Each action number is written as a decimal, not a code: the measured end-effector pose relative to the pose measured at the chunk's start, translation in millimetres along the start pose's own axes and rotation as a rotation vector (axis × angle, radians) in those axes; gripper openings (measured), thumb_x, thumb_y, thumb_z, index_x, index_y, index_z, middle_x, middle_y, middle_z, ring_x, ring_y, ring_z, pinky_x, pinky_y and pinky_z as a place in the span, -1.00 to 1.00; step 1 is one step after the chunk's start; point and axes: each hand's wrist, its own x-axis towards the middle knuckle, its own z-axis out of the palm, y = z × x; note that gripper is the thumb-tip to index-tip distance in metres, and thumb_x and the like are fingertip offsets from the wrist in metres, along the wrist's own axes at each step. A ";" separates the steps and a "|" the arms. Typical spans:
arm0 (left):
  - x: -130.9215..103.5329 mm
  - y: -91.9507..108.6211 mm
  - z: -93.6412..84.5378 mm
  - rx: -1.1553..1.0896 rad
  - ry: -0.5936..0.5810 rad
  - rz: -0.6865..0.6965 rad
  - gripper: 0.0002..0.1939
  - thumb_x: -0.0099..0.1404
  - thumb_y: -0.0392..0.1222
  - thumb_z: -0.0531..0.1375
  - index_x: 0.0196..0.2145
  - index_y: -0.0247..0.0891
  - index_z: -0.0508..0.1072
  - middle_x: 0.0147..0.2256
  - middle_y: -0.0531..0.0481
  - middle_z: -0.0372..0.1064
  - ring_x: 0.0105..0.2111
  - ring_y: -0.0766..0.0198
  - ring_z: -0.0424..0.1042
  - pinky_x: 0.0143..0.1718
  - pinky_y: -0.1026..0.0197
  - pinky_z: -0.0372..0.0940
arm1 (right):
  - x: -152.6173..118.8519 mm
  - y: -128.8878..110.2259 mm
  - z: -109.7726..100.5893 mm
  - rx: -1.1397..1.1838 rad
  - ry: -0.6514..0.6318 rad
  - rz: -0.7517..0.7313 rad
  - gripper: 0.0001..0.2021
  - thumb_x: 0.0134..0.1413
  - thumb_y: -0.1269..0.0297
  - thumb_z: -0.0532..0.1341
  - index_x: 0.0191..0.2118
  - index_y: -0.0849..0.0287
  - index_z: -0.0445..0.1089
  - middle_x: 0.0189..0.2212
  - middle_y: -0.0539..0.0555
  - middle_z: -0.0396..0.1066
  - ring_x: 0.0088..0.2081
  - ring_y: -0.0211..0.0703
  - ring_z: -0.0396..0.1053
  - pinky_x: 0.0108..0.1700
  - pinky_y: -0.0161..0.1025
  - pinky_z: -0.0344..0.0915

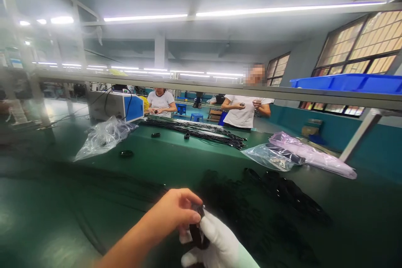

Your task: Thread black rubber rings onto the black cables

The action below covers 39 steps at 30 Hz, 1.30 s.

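Low in the middle of the head view, a small coil of black cable (197, 236) is held between both hands. My left hand (174, 211), bare, pinches the top of the coil between thumb and fingers. A white glove covers my right hand (221, 238), which is wrapped around the coil from the right and partly hides it. Several finished-looking black cable coils (287, 190) lie in a dark row on the green table (150, 167) to the right. Long straight black cables (201, 132) are spread in a bundle at the far side.
Single coils (126, 153) lie scattered ahead. A clear plastic bag (105, 136) lies at left, beside a blue-and-grey machine (133, 108). More plastic bags (314, 155) lie at right. An overhead rail (194, 81) crosses the view, bearing a blue tray (348, 83). Two co-workers (240, 111) handle small items opposite.
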 end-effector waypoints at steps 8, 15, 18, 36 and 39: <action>-6.3 -25.1 6.2 0.086 0.305 -0.038 -0.78 0.03 -0.13 0.14 -0.38 -0.31 0.33 -0.58 0.09 0.31 -0.63 0.37 0.27 -0.67 0.36 0.12 | -0.7 -1.6 4.4 -0.250 0.102 -0.051 -0.50 -0.11 0.15 0.32 -0.06 0.24 0.20 -0.14 0.17 0.28 -0.14 -0.01 0.35 -0.19 -0.04 0.36; -17.7 -43.5 9.8 -0.155 0.085 0.023 -0.81 0.02 -0.12 0.17 -0.51 -0.29 0.25 -0.62 0.12 0.23 -0.59 0.41 0.20 -0.52 0.32 0.13 | -0.6 0.8 5.4 -0.117 -0.007 0.020 -0.55 -0.16 0.20 0.37 -0.14 0.24 0.26 -0.23 0.11 0.32 -0.21 -0.12 0.33 -0.21 -0.12 0.34; -18.5 -39.3 5.8 -0.116 0.046 -0.024 -0.82 0.07 -0.12 0.12 -0.53 -0.26 0.22 -0.63 0.10 0.22 -0.60 0.36 0.22 -0.50 0.29 0.14 | 0.3 4.5 4.5 -0.089 0.018 0.037 -0.54 -0.20 0.21 0.39 -0.16 0.23 0.27 -0.27 0.08 0.31 -0.21 -0.11 0.33 -0.21 -0.10 0.35; -12.4 -14.6 -17.5 0.429 0.329 0.248 -0.79 0.11 -0.24 0.17 -0.25 -0.22 0.47 -0.36 0.04 0.39 -0.37 0.25 0.34 -0.34 0.27 0.21 | -6.9 1.0 -9.7 0.381 -0.100 0.097 -0.52 -0.01 0.10 0.29 -0.01 0.27 0.31 -0.19 0.13 0.40 -0.24 -0.20 0.40 -0.19 -0.23 0.32; -38.3 -9.9 -27.5 0.472 0.190 0.140 -0.90 0.19 -0.14 0.20 -0.38 -0.19 0.46 -0.39 0.07 0.41 -0.36 0.25 0.35 -0.30 0.23 0.25 | -15.7 -12.8 -11.5 0.341 -0.060 0.062 -0.44 -0.04 0.07 0.28 0.06 0.24 0.25 -0.18 0.12 0.38 -0.24 -0.20 0.40 -0.18 -0.21 0.33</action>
